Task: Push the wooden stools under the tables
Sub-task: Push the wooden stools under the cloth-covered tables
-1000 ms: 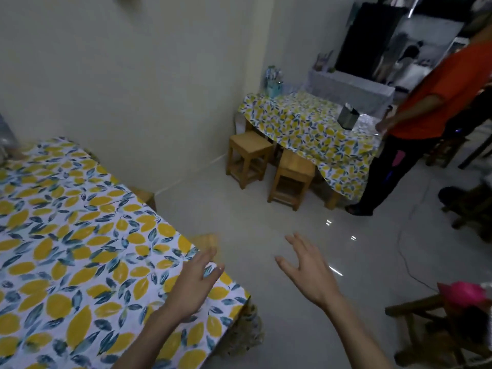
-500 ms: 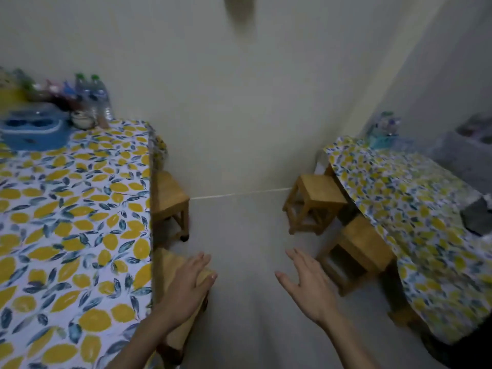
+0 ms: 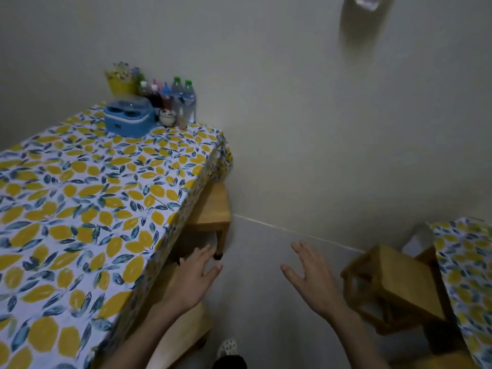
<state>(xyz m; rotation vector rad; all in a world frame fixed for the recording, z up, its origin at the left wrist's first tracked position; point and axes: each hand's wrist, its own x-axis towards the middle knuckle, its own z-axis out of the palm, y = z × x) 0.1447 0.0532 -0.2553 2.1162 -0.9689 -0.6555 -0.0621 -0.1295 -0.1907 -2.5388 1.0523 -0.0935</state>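
A table with a lemon-print cloth (image 3: pixel 87 198) fills the left. Two wooden stools stand at its right edge: the far stool (image 3: pixel 213 209) sticks halfway out near the wall, and the near stool (image 3: pixel 183 328) lies below my left forearm, partly under the cloth. My left hand (image 3: pixel 194 280) hovers open over the near stool's far end, fingers spread. My right hand (image 3: pixel 311 278) is open over the bare floor, holding nothing. A third wooden stool (image 3: pixel 399 286) stands at the right, beside a second lemon-cloth table (image 3: pixel 468 275).
A blue container (image 3: pixel 127 118), several bottles (image 3: pixel 183 99) and a small bowl (image 3: pixel 167 117) sit at the left table's far end by the wall. Grey floor (image 3: pixel 266 302) runs between the tables. My white shoe (image 3: pixel 227 347) shows at the bottom.
The view has swung left, from the far table and a person in orange to the left table and wall. Both hands stayed open and raised; the left now sits over the near stool.
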